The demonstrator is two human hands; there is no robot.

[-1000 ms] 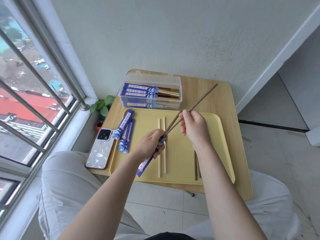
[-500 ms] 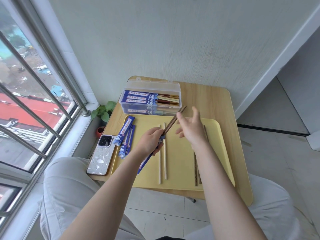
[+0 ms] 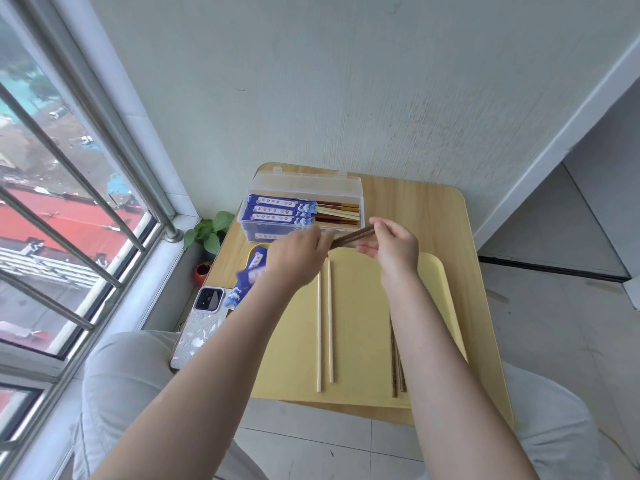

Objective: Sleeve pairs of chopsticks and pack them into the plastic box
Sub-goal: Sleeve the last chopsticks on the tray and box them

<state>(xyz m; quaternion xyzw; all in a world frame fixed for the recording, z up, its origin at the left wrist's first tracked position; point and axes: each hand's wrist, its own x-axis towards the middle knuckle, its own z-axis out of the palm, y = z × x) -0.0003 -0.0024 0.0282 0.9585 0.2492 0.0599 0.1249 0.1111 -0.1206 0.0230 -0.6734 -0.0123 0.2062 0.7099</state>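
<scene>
My left hand (image 3: pixel 294 256) grips a blue paper sleeve, whose blurred tail (image 3: pixel 250 274) shows behind the wrist. A dark brown pair of chopsticks (image 3: pixel 351 238) sticks out of that hand toward the right. My right hand (image 3: pixel 396 249) pinches their free ends. Both hands hover over the far edge of the yellow tray (image 3: pixel 434 292), just in front of the clear plastic box (image 3: pixel 361 199). The box holds several sleeved pairs (image 3: pixel 282 211). On the tray lie a light wooden pair (image 3: pixel 325 327) and a dark pair (image 3: pixel 397 372), partly hidden by my right forearm.
Empty blue sleeves (image 3: pixel 258 260) lie at the tray's left end. A phone (image 3: pixel 199 327) rests on the wooden table's (image 3: pixel 446 216) left edge. A small potted plant (image 3: pixel 207 232) stands beside the table, by the window. A wall rises behind the box.
The dark chopsticks have slid deep into the sleeve, leaving a short length showing. Both hands have moved away from me toward the box, and my right hand has closed on the chopstick ends.
</scene>
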